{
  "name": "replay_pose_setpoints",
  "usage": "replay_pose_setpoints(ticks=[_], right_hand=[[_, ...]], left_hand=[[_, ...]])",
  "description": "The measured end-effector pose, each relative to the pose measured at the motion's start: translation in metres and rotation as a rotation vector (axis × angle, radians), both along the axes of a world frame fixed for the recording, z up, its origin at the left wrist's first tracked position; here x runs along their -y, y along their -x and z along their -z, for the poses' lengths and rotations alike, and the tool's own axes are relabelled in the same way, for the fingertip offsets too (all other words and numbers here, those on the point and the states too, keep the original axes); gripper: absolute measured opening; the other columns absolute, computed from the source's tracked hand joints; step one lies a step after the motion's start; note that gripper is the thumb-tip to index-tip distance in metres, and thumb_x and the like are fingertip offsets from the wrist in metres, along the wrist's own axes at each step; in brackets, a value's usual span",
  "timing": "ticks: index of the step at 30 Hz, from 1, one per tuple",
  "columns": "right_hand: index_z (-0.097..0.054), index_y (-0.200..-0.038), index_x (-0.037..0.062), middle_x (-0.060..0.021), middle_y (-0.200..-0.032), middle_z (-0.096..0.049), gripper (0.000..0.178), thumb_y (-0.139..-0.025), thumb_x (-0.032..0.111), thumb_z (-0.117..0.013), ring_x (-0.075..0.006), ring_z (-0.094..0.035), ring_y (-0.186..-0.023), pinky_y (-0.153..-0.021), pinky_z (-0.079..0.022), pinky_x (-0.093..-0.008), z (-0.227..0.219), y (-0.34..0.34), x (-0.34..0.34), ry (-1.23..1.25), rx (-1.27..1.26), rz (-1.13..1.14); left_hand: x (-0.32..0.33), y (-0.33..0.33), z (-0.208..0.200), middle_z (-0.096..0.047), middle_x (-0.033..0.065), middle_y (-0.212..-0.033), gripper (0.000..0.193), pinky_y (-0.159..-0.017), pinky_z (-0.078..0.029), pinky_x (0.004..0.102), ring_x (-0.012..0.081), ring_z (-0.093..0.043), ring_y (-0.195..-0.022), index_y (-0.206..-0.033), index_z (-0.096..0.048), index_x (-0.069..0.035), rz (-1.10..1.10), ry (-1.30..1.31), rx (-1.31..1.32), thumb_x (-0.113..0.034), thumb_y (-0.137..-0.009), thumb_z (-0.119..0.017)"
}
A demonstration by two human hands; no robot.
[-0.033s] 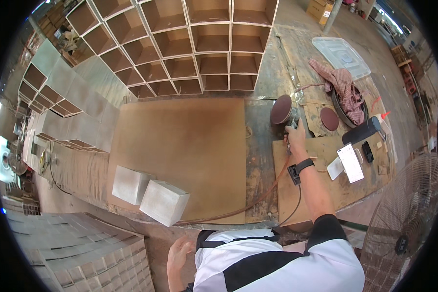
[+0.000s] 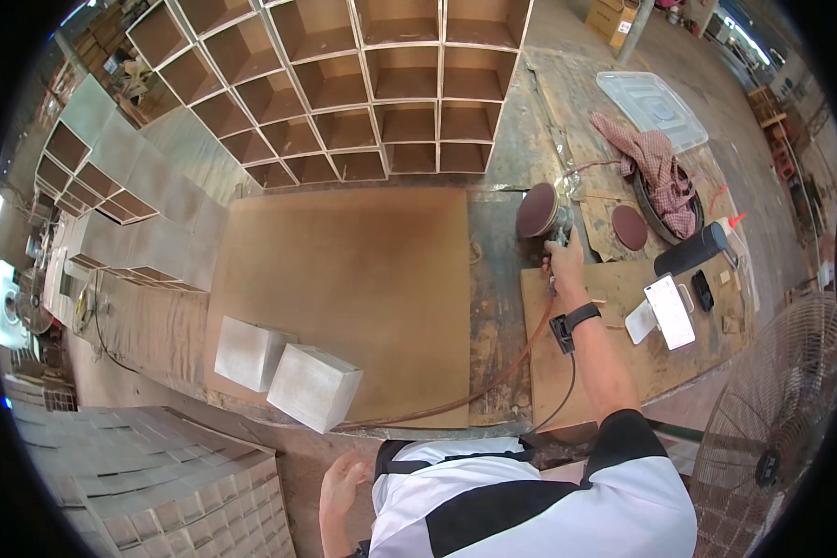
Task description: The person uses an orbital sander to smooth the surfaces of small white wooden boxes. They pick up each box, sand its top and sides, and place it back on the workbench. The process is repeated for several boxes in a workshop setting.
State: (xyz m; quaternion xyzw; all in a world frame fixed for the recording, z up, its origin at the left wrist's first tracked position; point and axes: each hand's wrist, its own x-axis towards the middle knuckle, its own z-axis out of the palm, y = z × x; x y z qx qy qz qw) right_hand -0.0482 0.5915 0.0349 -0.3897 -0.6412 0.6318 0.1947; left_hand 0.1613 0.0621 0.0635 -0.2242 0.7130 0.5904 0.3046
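My right hand (image 2: 565, 260), on the right side of the workbench, is closed around the grip of a handheld air sander (image 2: 563, 221). The sander's round maroon sanding disc (image 2: 538, 210) is tilted and faces left. From its handle a reddish-brown hose (image 2: 493, 383) curves down and left over the bench. Just right of the sander lies a loose maroon sanding disc (image 2: 630, 228). My left hand (image 2: 342, 481) hangs off the bench's near edge, empty, its fingers loosely bent. Two white-coated boxes (image 2: 314, 387) (image 2: 251, 354) stand touching on the brown board (image 2: 363, 288).
Stacked open-fronted boxes (image 2: 405, 73) rise along the far side. More stacks stand left (image 2: 163, 232) and lower left (image 2: 158, 484). Rightward are a checked cloth (image 2: 660, 172) in a round pan, a dark bottle (image 2: 691, 251), a phone (image 2: 670, 312), a clear lid (image 2: 654, 110) and a caged fan (image 2: 772, 418).
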Motion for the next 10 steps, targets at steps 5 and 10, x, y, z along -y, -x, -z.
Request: replay_pose_setpoints(ticks=[5, 10], right_hand=[[-0.044, -0.141, 0.0118, -0.0082, -0.081, -0.060, 0.058, -0.085, 0.000, -0.058, -0.0147, -0.055, -0.052, -0.043, -0.045, -0.0285, -0.004, 0.000, 0.003, 0.009, 0.031, 0.002], [-0.042, -0.142, 0.0110, -0.0108, -0.085, -0.061, 0.060, -0.086, 0.000, -0.059, -0.0153, -0.059, -0.054, -0.044, -0.047, -0.0296, -0.006, -0.001, 0.003, -0.078, 0.086, -0.029]], left_hand=[[0.001, 0.001, -0.001, -0.070, 0.0180, -0.107, 0.051, -0.084, -0.055, 0.0301, 0.0205, -0.069, -0.094, -0.134, -0.050, 0.011, 0.007, 0.006, -0.018, -0.017, -0.094, -0.062], [-0.001, 0.003, -0.002, -0.070, 0.0173, -0.108, 0.053, -0.087, -0.054, 0.0310, 0.0214, -0.069, -0.096, -0.137, -0.048, 0.010, 0.002, 0.006, 0.006, -0.017, -0.094, -0.063]])
